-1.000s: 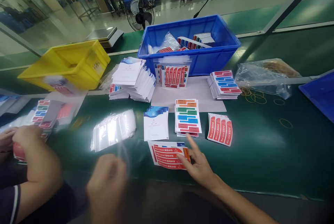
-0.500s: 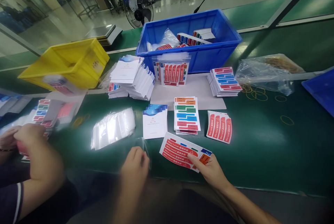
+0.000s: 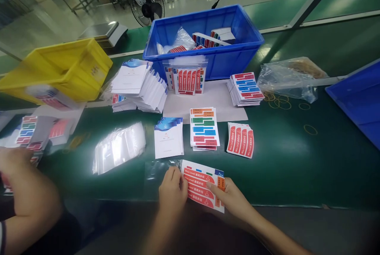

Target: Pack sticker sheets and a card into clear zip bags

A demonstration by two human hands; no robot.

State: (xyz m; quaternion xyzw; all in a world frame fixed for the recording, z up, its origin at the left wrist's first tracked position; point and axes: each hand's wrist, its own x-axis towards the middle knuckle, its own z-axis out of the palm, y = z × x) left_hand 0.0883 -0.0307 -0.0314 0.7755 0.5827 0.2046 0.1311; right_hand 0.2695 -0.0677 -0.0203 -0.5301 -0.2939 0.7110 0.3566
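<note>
Sticker sheet [image 3: 203, 185] sits at the near table edge, my right hand [image 3: 234, 199] pinching its right end, my left hand [image 3: 172, 191] pinching its left beside a clear bag [image 3: 158, 169]. Not bagged yet, I judge; stacks wait.

Crates, sticker stacks and loose rubber bands, counted

Two blue plastic crates [image 3: 228, 59] [image 3: 356, 100] and one yellow plastic crate [image 3: 59, 69]; two stacks of multicoloured striped sticker sheets [image 3: 204, 130] [image 3: 246, 88]; one small pile of red curved-label sheets [image 3: 241, 140]; one black floor fan [image 3: 147, 8]; two loose tan rubber bands lying apart [image 3: 310, 129] [image 3: 304, 106].
</note>
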